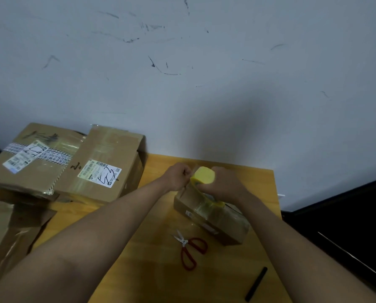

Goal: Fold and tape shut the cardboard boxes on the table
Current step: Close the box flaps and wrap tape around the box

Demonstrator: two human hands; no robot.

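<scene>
A small cardboard box (213, 217) lies on the wooden table (152, 248), its top covered in clear tape. My right hand (224, 184) grips a yellow roll of tape (203, 176) held over the box's far end. My left hand (178, 176) is just left of the roll, fingers curled and pinching what looks like the tape's loose end. A clear strip runs from the roll down onto the box.
Red-handled scissors (191, 250) lie in front of the small box. A black stick (256, 284) lies near the table's front right. Larger taped cardboard boxes (99, 169) (29, 158) are stacked at the left, with another box (7, 232) at the front left.
</scene>
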